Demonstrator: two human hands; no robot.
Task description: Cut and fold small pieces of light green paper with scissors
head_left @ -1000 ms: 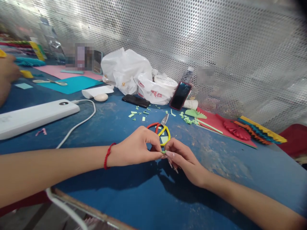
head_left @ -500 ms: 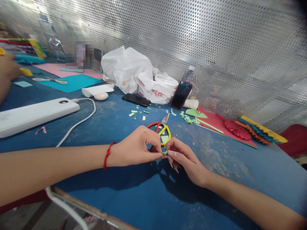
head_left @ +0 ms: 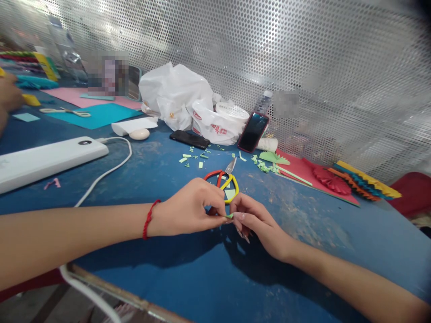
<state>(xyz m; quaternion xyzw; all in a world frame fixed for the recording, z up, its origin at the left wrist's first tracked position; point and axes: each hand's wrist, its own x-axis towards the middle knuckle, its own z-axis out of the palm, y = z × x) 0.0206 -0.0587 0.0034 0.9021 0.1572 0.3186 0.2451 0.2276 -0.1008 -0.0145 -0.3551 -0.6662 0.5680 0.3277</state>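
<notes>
- The left hand [head_left: 186, 210] is pinching a narrow green paper strip [head_left: 229, 216] between thumb and forefinger, with its other fingers curled in.
- The right hand [head_left: 259, 226] is closing on the strip's right end from the other side, its long-nailed fingers bent and held together, so the two hands are almost touching.
- The strip is sitting just above the middle of the blue table [head_left: 296, 233], toward the near edge; its long axis is running roughly left to right, though it is too small to read more exactly.
- A red string bracelet [head_left: 147, 220] is circling the left wrist.
- Red-and-yellow-handled scissors [head_left: 224, 179] are lying just beyond the hands, blades closed and pointing toward the far edge, over a pale green paper square [head_left: 230, 194].
- Green paper scraps [head_left: 193, 157] are scattered toward the far edge, near a black phone [head_left: 184, 139].
- A white power bank [head_left: 47, 161] and its white cable [head_left: 111, 168] are lying along the left edge.
- A red card [head_left: 296, 168] and pleated paper fans [head_left: 365, 186] are sitting toward the far right corner.
- Another person's hand [head_left: 9, 95] is showing at the far left corner.
</notes>
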